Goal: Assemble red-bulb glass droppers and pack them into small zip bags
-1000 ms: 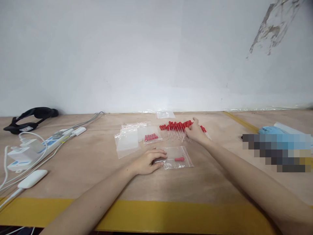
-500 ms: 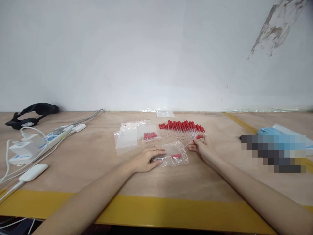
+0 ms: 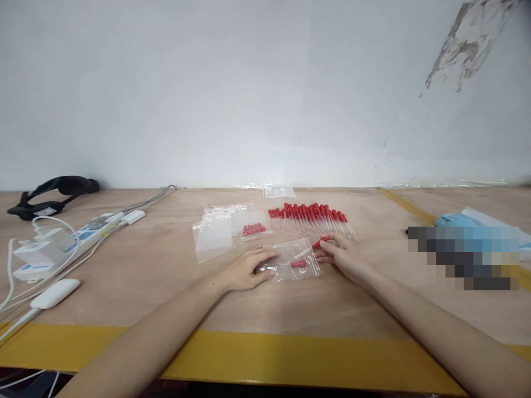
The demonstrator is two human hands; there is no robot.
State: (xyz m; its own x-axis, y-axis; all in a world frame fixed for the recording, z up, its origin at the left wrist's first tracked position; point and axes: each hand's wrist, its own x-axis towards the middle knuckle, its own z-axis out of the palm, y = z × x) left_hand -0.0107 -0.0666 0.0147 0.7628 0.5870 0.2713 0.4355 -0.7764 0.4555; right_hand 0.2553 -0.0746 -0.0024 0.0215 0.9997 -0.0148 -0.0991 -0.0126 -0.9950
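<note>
My left hand point(image 3: 251, 269) holds down the left end of a clear zip bag point(image 3: 310, 273), thumb and fingers on either side of it. Inside that bag lies one dropper point(image 3: 298, 264), its red bulb to the right. From the bag's right end, my right hand point(image 3: 342, 255) grips another red-bulbed dropper point(image 3: 318, 243) by the bulb. Its thin clear stem reaches into the bag. Behind my right hand lies a row of several droppers point(image 3: 311, 213), bulbs away from me. A filled bag with red bulbs point(image 3: 254, 229) sits behind my left hand.
Flat clear bags point(image 3: 213, 232) lie to the left, and another bag point(image 3: 279, 192) is by the wall. A power strip point(image 3: 89, 235) with white cables and a black headset strap point(image 3: 53, 196) occupy the far left. A blue package point(image 3: 462, 221) lies at right beside a blurred-out dark item.
My right hand has moved left with the dropper, and its stem has slid further into the zip bag. My left hand has stayed in place.
</note>
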